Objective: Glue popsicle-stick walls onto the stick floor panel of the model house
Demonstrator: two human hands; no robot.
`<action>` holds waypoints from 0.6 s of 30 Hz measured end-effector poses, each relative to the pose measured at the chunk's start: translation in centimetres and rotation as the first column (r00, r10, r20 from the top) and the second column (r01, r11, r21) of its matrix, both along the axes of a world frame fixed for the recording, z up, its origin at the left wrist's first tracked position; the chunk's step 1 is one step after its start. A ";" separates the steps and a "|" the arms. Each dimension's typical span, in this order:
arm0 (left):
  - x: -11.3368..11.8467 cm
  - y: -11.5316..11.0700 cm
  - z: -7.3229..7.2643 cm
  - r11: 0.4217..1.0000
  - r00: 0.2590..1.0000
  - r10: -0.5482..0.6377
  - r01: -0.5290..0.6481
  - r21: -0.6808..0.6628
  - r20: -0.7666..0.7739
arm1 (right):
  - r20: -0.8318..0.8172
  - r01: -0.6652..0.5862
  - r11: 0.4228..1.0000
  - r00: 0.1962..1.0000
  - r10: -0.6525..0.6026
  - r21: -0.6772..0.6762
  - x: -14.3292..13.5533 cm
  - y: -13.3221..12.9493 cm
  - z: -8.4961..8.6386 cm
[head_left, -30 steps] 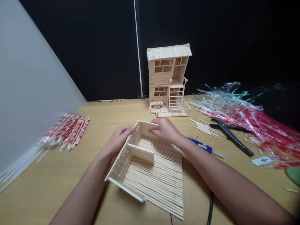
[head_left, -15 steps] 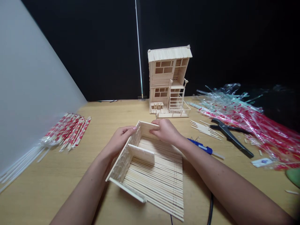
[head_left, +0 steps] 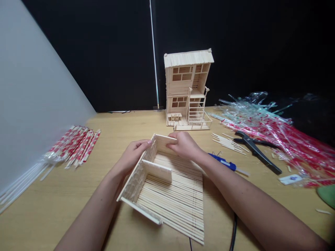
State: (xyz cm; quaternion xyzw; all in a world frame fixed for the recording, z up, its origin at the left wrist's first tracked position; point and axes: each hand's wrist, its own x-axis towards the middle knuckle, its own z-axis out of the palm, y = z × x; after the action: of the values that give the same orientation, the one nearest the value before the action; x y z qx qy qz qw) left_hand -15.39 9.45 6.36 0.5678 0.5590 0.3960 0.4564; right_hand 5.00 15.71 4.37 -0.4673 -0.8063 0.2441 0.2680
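A model house section [head_left: 178,198] made of wooden sticks sits in front of me, its slatted floor facing up, with a long wall at the left, short walls at both ends and a divider [head_left: 158,171] between them. My left hand [head_left: 134,153] grips the long wall from outside, thumb on its top edge and the other fingers hidden behind it. At the far short wall, my right hand [head_left: 181,144] pinches the panel between thumb and fingers. Just right of the floor lies a blue glue gun [head_left: 223,162], partly hidden by my right forearm.
A finished two-storey stick house [head_left: 187,90] stands at the back. Red-and-white wrapped chopsticks [head_left: 75,144] and white sticks [head_left: 22,184] lie left. Loose sticks [head_left: 227,143], a black cutting tool [head_left: 258,151] and plastic wrappers [head_left: 272,132] lie right. A black cable [head_left: 233,232] runs below my right forearm.
Both hands keep the same grip on the house section. The whole view has shifted very slightly; nothing else visibly differs.
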 end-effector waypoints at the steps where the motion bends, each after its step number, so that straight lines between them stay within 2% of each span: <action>1: 0.0 0.0 0.0 1.000 1.000 0.004 -0.004 -0.004 -0.006 | 0.000 0.001 1.000 1.000 -0.001 -0.001 0.0 0.0 0.0; 10: 0.1 -0.2 0.2 1.000 1.000 -0.004 0.004 -0.013 -0.008 | -0.005 0.002 1.000 1.000 -0.002 0.005 -0.1 0.0 -0.1; 18: -0.1 0.1 -0.2 1.000 1.000 -0.015 0.015 0.005 -0.015 | -0.006 0.000 1.000 1.000 0.000 0.000 0.0 0.0 -0.1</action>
State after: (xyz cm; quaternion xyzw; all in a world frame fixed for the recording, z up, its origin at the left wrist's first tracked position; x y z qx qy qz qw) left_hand -15.52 9.59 6.12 0.5760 0.5572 0.3896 0.4538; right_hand 4.97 15.69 4.23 -0.4668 -0.8054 0.2455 0.2704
